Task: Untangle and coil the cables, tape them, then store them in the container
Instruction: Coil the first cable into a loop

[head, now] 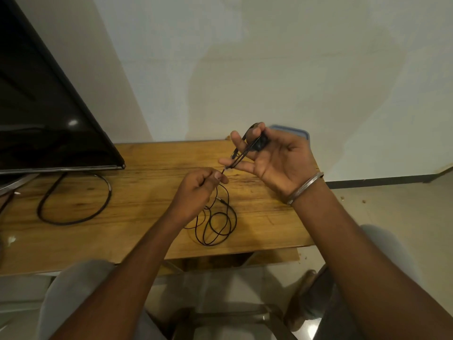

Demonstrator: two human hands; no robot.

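A thin black cable [215,227] lies in loose loops on the wooden table [137,217], its metal plug showing among the strands. My left hand [198,190] pinches one strand just above the loops. That strand runs up to my right hand [272,158], where a few turns of it are wound around the spread fingers, the thumb pressing them. A container with a blue-rimmed lid [294,131] stands at the table's far right corner, mostly hidden behind my right hand. No tape shows.
A large black television [49,106] stands on the left of the table, with its thick black power cord [73,200] curving over the wood below it. The table's right edge drops to a tiled floor. My knees are under the near edge.
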